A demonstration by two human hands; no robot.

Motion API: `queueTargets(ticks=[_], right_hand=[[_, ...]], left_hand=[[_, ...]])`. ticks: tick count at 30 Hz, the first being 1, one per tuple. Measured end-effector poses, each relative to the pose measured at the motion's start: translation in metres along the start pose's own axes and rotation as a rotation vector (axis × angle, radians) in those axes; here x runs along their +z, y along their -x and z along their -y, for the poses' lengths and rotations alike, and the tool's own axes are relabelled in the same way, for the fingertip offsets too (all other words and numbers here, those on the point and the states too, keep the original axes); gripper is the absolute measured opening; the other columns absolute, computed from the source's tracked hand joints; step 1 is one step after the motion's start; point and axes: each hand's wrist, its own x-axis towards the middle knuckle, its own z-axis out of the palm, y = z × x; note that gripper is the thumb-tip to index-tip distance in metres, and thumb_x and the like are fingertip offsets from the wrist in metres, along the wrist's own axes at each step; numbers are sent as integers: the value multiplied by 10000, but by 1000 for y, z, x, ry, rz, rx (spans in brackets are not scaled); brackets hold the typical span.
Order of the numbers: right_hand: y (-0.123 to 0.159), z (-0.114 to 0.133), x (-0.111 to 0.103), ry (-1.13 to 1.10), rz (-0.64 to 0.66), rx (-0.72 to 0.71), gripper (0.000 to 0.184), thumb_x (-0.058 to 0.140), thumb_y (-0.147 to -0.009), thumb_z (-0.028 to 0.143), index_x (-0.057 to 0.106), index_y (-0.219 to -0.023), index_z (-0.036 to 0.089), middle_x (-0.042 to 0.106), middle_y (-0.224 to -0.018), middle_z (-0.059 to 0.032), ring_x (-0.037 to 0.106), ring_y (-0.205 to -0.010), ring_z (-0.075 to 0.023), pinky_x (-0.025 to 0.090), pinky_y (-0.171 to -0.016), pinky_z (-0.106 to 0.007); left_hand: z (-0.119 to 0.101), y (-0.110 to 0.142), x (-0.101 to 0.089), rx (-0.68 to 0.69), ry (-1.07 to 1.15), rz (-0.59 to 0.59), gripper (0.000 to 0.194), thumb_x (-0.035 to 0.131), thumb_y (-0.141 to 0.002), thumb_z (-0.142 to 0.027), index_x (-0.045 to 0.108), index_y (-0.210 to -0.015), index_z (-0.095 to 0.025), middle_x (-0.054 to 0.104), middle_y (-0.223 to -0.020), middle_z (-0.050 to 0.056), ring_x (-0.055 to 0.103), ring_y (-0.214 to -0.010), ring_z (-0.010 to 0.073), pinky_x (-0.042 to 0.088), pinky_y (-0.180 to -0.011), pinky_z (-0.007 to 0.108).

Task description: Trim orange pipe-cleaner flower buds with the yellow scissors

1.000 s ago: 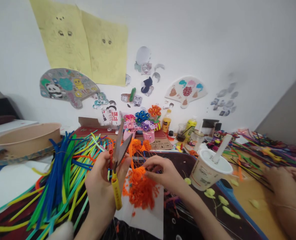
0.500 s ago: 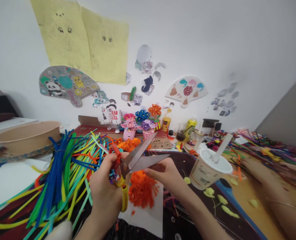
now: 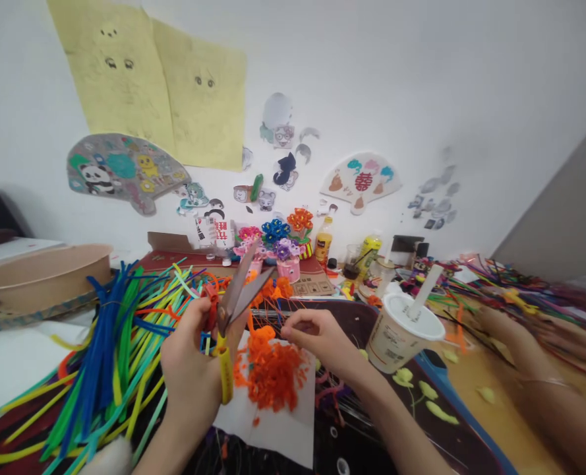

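My left hand (image 3: 191, 373) grips scissors (image 3: 233, 303) with red and yellow handles, blades pointing up and slightly apart. My right hand (image 3: 317, 336) is pinched closed just right of the blades; what it holds is too small to make out. Between and below both hands lies a heap of orange pipe-cleaner pieces (image 3: 270, 369) on a white paper sheet (image 3: 283, 429).
A thick bundle of blue, green and yellow pipe cleaners (image 3: 115, 343) lies to the left, a tan paper bowl (image 3: 40, 277) behind it. A lidded cup with a straw (image 3: 399, 333) stands right. Small flower pots (image 3: 277, 247) and bottles line the wall. Another person's forearm (image 3: 544, 382) rests far right.
The scissors swung from pointing right over my right hand back to upright, blades nearly together. My right hand dropped a little. The view shifted slightly left.
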Motion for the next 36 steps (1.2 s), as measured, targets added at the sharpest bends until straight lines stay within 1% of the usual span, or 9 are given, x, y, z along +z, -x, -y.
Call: queueTargets(ticks=[5, 7, 9, 15, 18, 23, 26, 32, 36], right_hand=[[-2, -7, -2, 235, 82, -139, 240, 697, -770, 296, 671, -565, 175, 667, -698, -35, 571, -623, -143, 414, -547, -251], [-2, -8, -3, 251, 108, -213, 89, 731, -739, 264, 725, -684, 195, 687, -817, -46, 593, -702, -159, 437, -578, -255], [-2, -9, -4, 258, 134, -231, 111, 760, -709, 253, 746, -812, 215, 683, -867, -46, 595, -723, -164, 441, -575, -254], [-3, -8, -6, 193, 58, -189, 295, 699, -781, 333, 645, -533, 183, 675, -780, -44, 599, -690, -152, 434, -586, -271], [-2, -3, -6, 103, 65, -119, 122, 710, -774, 307, 727, -839, 205, 666, -970, -57, 612, -752, -156, 465, -627, -279], [3, 4, 4, -271, 141, 4, 471, 677, -808, 446, 593, -1220, 236, 628, -1136, -83, 651, -863, -168, 506, -782, -332], [6, 8, 15, -294, 150, 4, 445, 667, -793, 514, 653, -1128, 221, 662, -1089, -76, 647, -875, -178, 500, -815, -346], [10, 15, 28, -500, 176, 223, 387, 756, -694, 495, 675, -930, 201, 645, -683, 16, 629, -599, -145, 505, -622, -298], [10, 17, 27, -637, 184, 266, 316, 801, -663, 411, 682, -839, 178, 623, -684, 28, 562, -532, -91, 455, -573, -241]], left_hand=[[-6, -6, 2, -76, 21, -13, 209, 724, -678, -355, 595, -777, -223, 622, -729, -32, 505, -597, 115, 434, -569, 245], [-8, -6, 4, -122, 54, -16, 210, 732, -669, -350, 594, -758, -220, 631, -724, -32, 538, -617, 119, 455, -593, 241], [-9, -5, 5, -161, 87, -13, 221, 740, -660, -358, 592, -749, -221, 639, -722, -31, 572, -642, 130, 478, -614, 245], [-6, -9, 7, -198, 120, 27, 214, 754, -649, -348, 614, -745, -217, 634, -704, -38, 596, -638, 129, 501, -604, 238], [-5, -12, 7, -202, 135, 30, 193, 746, -662, -331, 609, -733, -216, 646, -714, -40, 605, -631, 123, 500, -586, 226], [-5, -11, 11, -200, 158, 54, 190, 748, -661, -333, 603, -720, -226, 663, -721, -38, 610, -618, 130, 509, -593, 242], [-5, -9, 15, -198, 162, 100, 203, 763, -647, -337, 611, -725, -228, 637, -681, -45, 602, -622, 134, 498, -593, 240], [-8, -5, 20, -184, 167, 159, 260, 800, -600, -332, 598, -725, -228, 646, -738, -42, 531, -580, 111, 429, -527, 221], [-12, -5, 20, -192, 187, 155, 272, 815, -567, -326, 603, -709, -232, 630, -676, -48, 505, -556, 114, 431, -539, 233]])
